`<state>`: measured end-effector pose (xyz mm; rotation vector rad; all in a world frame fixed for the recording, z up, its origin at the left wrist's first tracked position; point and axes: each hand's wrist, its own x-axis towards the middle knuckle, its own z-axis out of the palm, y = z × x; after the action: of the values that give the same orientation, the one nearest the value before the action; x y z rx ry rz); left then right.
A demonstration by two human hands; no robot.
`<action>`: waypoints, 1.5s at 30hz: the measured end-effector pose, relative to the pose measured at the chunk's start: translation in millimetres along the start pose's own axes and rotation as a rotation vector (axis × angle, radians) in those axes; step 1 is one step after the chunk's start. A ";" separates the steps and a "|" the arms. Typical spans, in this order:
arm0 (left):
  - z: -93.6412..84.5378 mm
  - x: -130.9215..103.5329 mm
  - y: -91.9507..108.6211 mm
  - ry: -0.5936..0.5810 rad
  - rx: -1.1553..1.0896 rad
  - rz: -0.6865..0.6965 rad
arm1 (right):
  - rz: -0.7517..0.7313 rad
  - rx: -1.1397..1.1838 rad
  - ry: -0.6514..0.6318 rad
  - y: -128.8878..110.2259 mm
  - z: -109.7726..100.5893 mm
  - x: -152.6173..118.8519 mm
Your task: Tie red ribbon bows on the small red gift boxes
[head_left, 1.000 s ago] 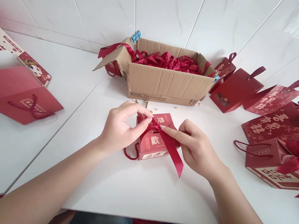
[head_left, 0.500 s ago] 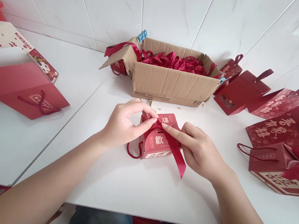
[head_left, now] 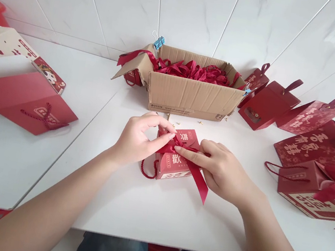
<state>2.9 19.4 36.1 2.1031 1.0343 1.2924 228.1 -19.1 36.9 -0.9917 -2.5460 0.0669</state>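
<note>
A small red gift box (head_left: 168,166) with pale lettering lies on the white table in front of me. Red satin ribbon (head_left: 200,184) crosses its lid, gathered near the middle, with one tail hanging over the front right. My left hand (head_left: 136,139) pinches the ribbon between thumb and forefinger above the lid. The forefinger of my right hand (head_left: 226,169) presses on the gathered ribbon, while its other fingers are curled at the box's right side, partly hidden. A twisted red cord handle (head_left: 147,173) loops out from the box's left side.
Behind stands a cardboard box (head_left: 191,97) filled with red ribbons, a blue binder clip (head_left: 158,42) on its corner. Several red gift bags and a bow-tied box (head_left: 298,186) stand at right. A larger red box (head_left: 27,98) lies left. Small gold pieces (head_left: 200,123) lie behind the gift box.
My right forefinger has shifted slightly left and down across the gathered ribbon. A ribbon fold now shows beside it, and the ribbon lies wider at left. My left hand keeps its pinch.
</note>
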 end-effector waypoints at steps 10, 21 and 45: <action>3.2 -0.2 0.5 0.071 0.094 -0.078 | 0.017 0.005 -0.076 -4.2 -5.8 0.4; 7.4 -1.0 -5.4 0.138 0.135 -0.147 | -0.002 -0.043 -0.121 -2.2 -8.7 -1.9; 7.4 -1.1 -0.9 0.135 -0.014 -0.102 | 0.058 0.085 0.066 -4.4 -0.5 -1.6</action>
<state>8.9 19.1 31.5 1.9479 1.1692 1.4019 226.5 -23.5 37.6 -1.0183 -2.4338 0.1545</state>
